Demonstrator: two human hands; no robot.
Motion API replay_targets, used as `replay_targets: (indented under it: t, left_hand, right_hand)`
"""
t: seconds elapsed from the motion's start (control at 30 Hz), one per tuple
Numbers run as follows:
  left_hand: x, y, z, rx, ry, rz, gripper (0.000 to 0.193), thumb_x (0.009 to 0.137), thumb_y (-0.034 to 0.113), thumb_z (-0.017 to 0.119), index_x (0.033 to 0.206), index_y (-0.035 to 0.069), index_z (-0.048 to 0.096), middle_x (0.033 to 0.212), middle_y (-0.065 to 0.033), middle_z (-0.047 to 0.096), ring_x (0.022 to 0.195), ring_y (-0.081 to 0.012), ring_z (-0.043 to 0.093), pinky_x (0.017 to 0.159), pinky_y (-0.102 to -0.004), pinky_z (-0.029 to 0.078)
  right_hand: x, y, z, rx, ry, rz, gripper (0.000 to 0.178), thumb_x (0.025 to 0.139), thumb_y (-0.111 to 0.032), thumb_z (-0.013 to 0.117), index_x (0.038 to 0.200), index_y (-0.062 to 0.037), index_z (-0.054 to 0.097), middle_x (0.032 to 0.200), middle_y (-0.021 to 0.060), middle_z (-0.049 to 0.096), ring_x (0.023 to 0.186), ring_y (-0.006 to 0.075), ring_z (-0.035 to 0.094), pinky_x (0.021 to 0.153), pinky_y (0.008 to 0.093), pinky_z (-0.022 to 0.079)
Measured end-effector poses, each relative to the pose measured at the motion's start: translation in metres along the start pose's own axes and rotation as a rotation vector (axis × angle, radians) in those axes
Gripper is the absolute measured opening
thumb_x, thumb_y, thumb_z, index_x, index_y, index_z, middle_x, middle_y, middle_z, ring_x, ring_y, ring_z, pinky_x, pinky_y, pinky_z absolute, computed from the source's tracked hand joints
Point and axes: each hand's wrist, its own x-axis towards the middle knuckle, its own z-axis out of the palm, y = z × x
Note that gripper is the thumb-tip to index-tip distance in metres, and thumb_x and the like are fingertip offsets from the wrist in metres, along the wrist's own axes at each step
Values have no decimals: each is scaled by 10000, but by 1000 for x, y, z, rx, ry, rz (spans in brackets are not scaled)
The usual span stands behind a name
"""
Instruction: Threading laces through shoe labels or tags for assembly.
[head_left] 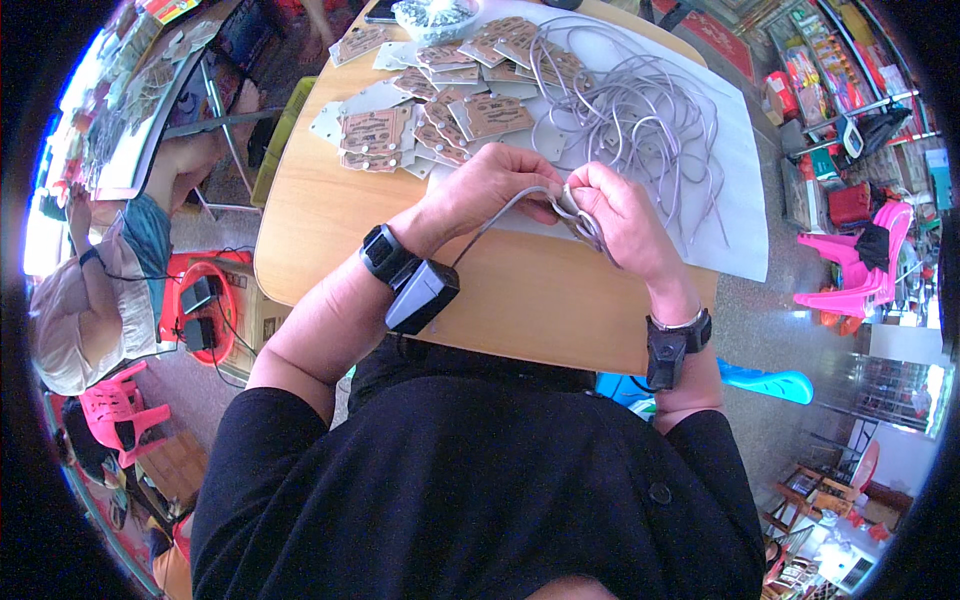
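Over the near half of the table, my left hand [507, 188] and my right hand [622, 212] meet with fingertips pinched together. Both grip a thin grey cord [513, 201]. One stretch of it arcs down toward the device on my left wrist, and short loops hang beneath my right fingers. Exactly how the strands cross between the fingertips is hidden. Just beyond, a tangled heap of similar grey cords [625, 125] lies on a white sheet [738, 215]. Left of the heap, many brown-and-white printed cards [375, 135] are piled up, some touching the sheet.
A clear bowl or bag of small pieces [437, 18] stands at the table's [310, 235] far edge. Another person [105, 290] sits at a table on the left, beside a red tub [207, 310]. On the right are a pink chair [860, 265] and stocked shelves [850, 60].
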Motion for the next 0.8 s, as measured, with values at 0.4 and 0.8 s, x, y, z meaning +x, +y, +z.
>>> replay_targets:
  t: [0.4, 0.8]
  left_hand:
    - [-2, 7, 3, 103, 35, 21, 164, 891, 132, 582, 949, -16, 625, 884, -69, 656, 817, -146, 647, 756, -248, 530]
    - [-1, 8, 7, -40, 47, 15, 156, 890, 108, 587, 961, -29, 605, 916, -79, 636, 838, -148, 644, 782, -265, 544]
  right_hand:
    - [6, 15, 9, 295, 70, 3, 163, 926, -160, 531, 898, -3, 566, 778, 6, 585, 702, 78, 515, 636, 244, 434]
    - [2, 11, -2, 225, 85, -6, 80, 886, -83, 554, 920, -14, 577, 770, 5, 592, 678, 65, 531, 599, 224, 441]
